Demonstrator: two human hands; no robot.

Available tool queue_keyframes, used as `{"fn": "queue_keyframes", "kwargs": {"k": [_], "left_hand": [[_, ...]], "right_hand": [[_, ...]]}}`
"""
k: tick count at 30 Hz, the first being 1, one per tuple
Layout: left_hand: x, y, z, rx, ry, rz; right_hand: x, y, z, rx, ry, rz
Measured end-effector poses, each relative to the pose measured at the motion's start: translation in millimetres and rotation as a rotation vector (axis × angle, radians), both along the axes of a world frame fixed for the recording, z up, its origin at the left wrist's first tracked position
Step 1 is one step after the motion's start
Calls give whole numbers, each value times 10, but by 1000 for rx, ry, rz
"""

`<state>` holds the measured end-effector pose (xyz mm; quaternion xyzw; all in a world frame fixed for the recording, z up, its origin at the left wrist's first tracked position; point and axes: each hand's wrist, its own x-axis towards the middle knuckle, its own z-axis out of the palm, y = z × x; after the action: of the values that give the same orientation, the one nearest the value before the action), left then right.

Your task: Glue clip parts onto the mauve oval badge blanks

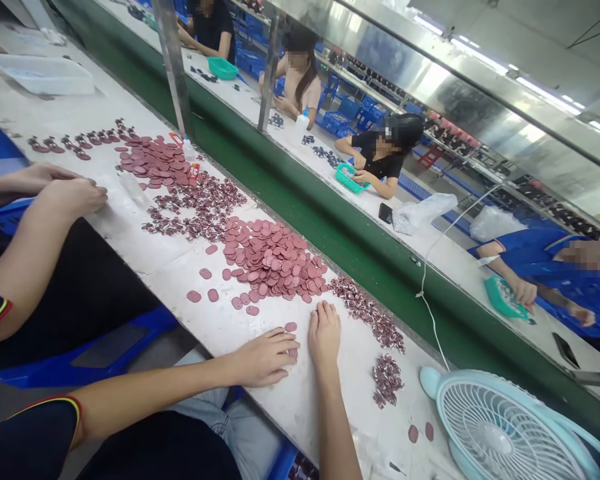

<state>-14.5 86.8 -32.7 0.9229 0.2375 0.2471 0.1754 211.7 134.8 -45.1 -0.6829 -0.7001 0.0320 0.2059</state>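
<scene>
No legible txt, labels or nos. anywhere in view

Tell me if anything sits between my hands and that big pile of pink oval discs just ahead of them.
Nothing visible blocks the way. The left hand and right hand rest flat on the white table, with only bare tabletop and a few loose discs before the pile of pink oval discs.

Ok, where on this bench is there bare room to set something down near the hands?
Bare bench lies left of the big disc pile, with only a few stray discs. Another free strip runs between the right hand and the small cluster. Crowded: the pile just beyond both hands, with the left hand among loose discs, and the fan corner.
</scene>
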Motion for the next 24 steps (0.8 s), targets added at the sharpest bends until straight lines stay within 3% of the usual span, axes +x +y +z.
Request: {"fn": "queue_keyframes", "kwargs": {"k": [4,10,15,21,24], "left_hand": [[0,2,-18,8,5,16],[9,10,-46,50,28,15],[34,28,-15,67,72,54],[112,75,131,75,235,94],[172,91,157,76,278,90]], "right_hand": [[13,-279,16,11,11,-42],[5,-1093,12,11,77,-185],[-80,-1604,38,32,216,-297],[-42,-2219,182,312,531,-579],[46,-2374,242,275,867,-591]]}}
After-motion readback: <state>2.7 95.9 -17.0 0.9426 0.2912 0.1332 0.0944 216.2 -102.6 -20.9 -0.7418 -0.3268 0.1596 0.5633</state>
